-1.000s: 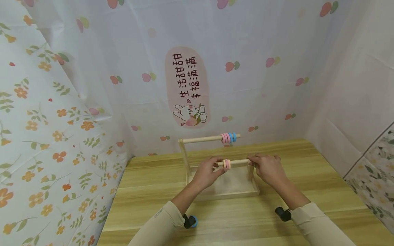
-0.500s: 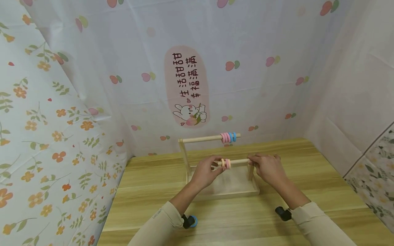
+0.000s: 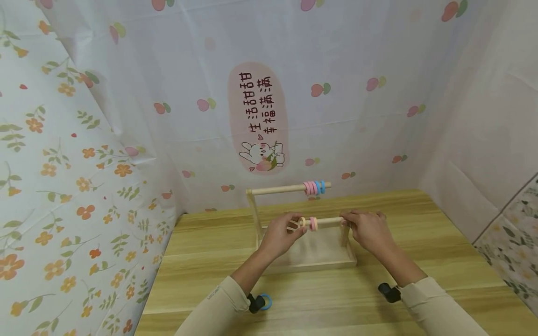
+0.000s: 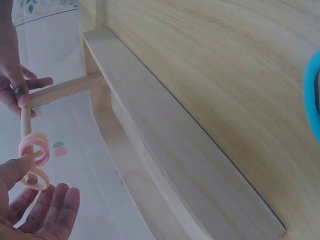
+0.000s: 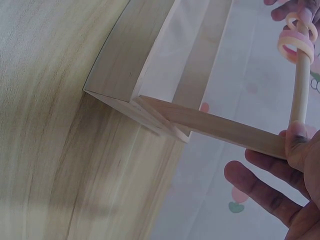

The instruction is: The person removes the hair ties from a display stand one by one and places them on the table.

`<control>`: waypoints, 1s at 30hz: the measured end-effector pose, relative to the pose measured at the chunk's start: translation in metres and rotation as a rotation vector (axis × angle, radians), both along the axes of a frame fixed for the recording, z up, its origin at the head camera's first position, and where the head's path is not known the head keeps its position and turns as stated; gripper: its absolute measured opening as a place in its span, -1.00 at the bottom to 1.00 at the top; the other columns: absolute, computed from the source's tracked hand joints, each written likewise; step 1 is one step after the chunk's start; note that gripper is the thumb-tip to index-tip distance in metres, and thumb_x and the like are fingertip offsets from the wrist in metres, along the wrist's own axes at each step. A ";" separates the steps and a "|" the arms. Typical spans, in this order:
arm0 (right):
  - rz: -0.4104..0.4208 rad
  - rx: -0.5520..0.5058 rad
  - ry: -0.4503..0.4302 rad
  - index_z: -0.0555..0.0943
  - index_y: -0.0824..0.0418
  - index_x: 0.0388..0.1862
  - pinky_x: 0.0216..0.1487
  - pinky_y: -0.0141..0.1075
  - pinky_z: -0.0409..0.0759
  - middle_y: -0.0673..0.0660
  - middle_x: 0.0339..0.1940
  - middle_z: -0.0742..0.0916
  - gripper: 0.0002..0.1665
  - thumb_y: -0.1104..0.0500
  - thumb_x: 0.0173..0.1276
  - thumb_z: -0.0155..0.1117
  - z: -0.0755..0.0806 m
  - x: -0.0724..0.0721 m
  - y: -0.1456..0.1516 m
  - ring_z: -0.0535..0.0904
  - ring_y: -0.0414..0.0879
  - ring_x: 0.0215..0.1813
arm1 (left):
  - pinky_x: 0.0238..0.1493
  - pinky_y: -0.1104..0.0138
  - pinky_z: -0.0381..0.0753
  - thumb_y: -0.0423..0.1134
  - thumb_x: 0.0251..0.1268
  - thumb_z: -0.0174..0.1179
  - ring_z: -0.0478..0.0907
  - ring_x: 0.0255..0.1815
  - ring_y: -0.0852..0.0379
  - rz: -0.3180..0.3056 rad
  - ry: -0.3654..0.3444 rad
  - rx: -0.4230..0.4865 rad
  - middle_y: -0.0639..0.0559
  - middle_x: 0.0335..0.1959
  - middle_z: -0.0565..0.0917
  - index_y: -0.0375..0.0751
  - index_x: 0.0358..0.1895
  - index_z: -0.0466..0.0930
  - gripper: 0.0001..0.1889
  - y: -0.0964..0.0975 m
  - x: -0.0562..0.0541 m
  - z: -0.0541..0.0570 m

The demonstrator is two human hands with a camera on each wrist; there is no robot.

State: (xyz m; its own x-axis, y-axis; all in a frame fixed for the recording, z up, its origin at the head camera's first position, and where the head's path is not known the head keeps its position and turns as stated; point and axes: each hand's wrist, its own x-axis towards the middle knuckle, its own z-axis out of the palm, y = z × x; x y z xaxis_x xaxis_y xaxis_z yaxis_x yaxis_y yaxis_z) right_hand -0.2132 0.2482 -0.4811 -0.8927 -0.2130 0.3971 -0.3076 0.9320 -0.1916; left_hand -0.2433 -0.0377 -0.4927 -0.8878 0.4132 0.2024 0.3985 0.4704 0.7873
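Observation:
A wooden stand has two rods, one higher at the back and one lower in front. My left hand (image 3: 279, 235) pinches a pale orange ring (image 4: 36, 181) around the free tip of the lower rod (image 3: 328, 221). A pink ring (image 4: 34, 150) and another pale orange ring (image 3: 315, 224) sit together a little farther in on that rod. My right hand (image 3: 370, 231) grips the corner where the lower rod meets its upright post (image 5: 225, 129), thumb on the rod. Pink rings (image 3: 310, 188) and blue rings (image 3: 320, 187) hang near the free end of the upper rod (image 3: 279, 189).
The stand's shallow tray base (image 3: 311, 267) rests on the wood-grain table (image 3: 201, 242). A blue ring (image 3: 267, 301) lies on the table beside my left wrist's black camera mount (image 3: 255, 304). Patterned cloth (image 3: 353, 126) hangs behind and at both sides.
The pale orange ring in my left fingers has slid left along the lower rod, apart from the other two rings, to the free tip. My right hand has kept its grip on the corner.

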 end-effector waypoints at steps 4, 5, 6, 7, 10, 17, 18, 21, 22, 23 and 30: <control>-0.003 0.001 0.006 0.87 0.11 0.17 0.10 0.63 0.61 0.12 -0.09 0.92 -0.74 0.15 0.59 0.45 0.001 0.001 0.000 0.86 0.26 -0.20 | 0.13 0.21 0.85 -0.10 0.63 0.38 0.81 0.18 -0.17 0.011 0.000 -0.011 -0.15 0.23 0.77 -0.26 0.42 0.66 -0.53 -0.002 0.001 0.002; -0.003 0.001 0.009 0.87 0.11 0.16 0.09 0.62 0.61 0.13 -0.09 0.92 -0.74 0.15 0.58 0.45 0.001 0.001 0.000 0.86 0.25 -0.21 | 0.13 0.21 0.85 -0.11 0.63 0.38 0.81 0.18 -0.16 0.013 -0.001 -0.012 -0.15 0.24 0.77 -0.24 0.42 0.66 -0.54 -0.003 0.002 0.002; -0.004 0.000 0.010 0.87 0.11 0.16 0.09 0.62 0.61 0.13 -0.09 0.92 -0.74 0.15 0.58 0.45 0.001 0.002 0.000 0.86 0.25 -0.21 | 0.13 0.21 0.85 -0.11 0.63 0.38 0.81 0.18 -0.16 0.015 -0.002 -0.013 -0.15 0.24 0.76 -0.23 0.42 0.66 -0.54 -0.003 0.002 0.003; -0.004 -0.001 0.012 0.87 0.11 0.16 0.09 0.62 0.61 0.13 -0.08 0.92 -0.74 0.16 0.58 0.46 0.001 0.002 0.000 0.86 0.25 -0.21 | 0.14 0.21 0.85 -0.11 0.63 0.38 0.81 0.18 -0.16 0.016 -0.003 -0.014 -0.15 0.25 0.76 -0.22 0.42 0.66 -0.55 -0.004 0.003 0.003; -0.003 -0.002 0.012 0.87 0.12 0.16 0.09 0.62 0.61 0.14 -0.07 0.92 -0.74 0.17 0.58 0.46 0.000 0.002 0.000 0.86 0.25 -0.22 | 0.13 0.20 0.85 -0.13 0.63 0.38 0.81 0.16 -0.14 0.021 -0.004 -0.010 -0.16 0.24 0.75 -0.20 0.42 0.67 -0.56 -0.006 0.005 0.004; 0.000 0.008 0.003 0.87 0.10 0.18 0.08 0.61 0.62 0.13 -0.08 0.92 -0.73 0.16 0.58 0.46 0.000 0.002 -0.001 0.86 0.24 -0.22 | 0.11 0.28 0.85 -0.18 0.59 0.42 0.82 0.09 -0.05 0.047 -0.005 0.006 -0.14 0.22 0.72 -0.23 0.38 0.70 -0.58 -0.010 0.007 0.003; 0.001 0.010 0.000 0.86 0.10 0.18 0.08 0.62 0.61 0.13 -0.08 0.92 -0.73 0.16 0.58 0.45 0.000 0.002 -0.001 0.86 0.24 -0.22 | 0.11 0.29 0.85 -0.19 0.58 0.42 0.82 0.08 -0.04 0.049 -0.002 0.009 -0.15 0.22 0.71 -0.24 0.37 0.70 -0.58 -0.011 0.007 0.002; 0.003 0.008 -0.006 0.86 0.11 0.19 0.11 0.65 0.59 0.14 -0.07 0.92 -0.72 0.17 0.58 0.45 0.001 0.001 -0.001 0.86 0.25 -0.23 | 0.09 0.33 0.84 -0.23 0.56 0.44 0.82 0.06 -0.04 0.054 0.006 0.014 -0.16 0.21 0.71 -0.26 0.37 0.70 -0.58 -0.013 0.008 0.001; 0.003 0.008 -0.006 0.86 0.11 0.20 0.11 0.66 0.58 0.14 -0.07 0.92 -0.72 0.17 0.58 0.44 0.001 0.001 -0.001 0.86 0.25 -0.24 | 0.08 0.35 0.84 -0.24 0.56 0.44 0.82 0.06 -0.02 0.056 0.008 0.012 -0.15 0.21 0.71 -0.26 0.37 0.70 -0.58 -0.014 0.008 0.000; 0.004 0.009 -0.005 0.86 0.12 0.20 0.12 0.66 0.58 0.15 -0.07 0.92 -0.72 0.17 0.58 0.44 0.001 0.001 -0.001 0.86 0.25 -0.24 | 0.08 0.36 0.83 -0.24 0.56 0.44 0.82 0.06 -0.02 0.057 0.008 0.013 -0.15 0.21 0.71 -0.25 0.38 0.70 -0.58 -0.014 0.008 0.000; 0.002 0.014 -0.015 0.86 0.14 0.19 0.10 0.63 0.61 0.17 -0.04 0.92 -0.72 0.16 0.59 0.44 0.001 0.001 -0.002 0.86 0.28 -0.20 | 0.02 0.35 0.84 -0.21 0.54 0.46 0.83 0.06 -0.02 0.056 0.002 0.013 -0.10 0.20 0.73 -0.17 0.40 0.68 -0.55 -0.023 0.011 -0.004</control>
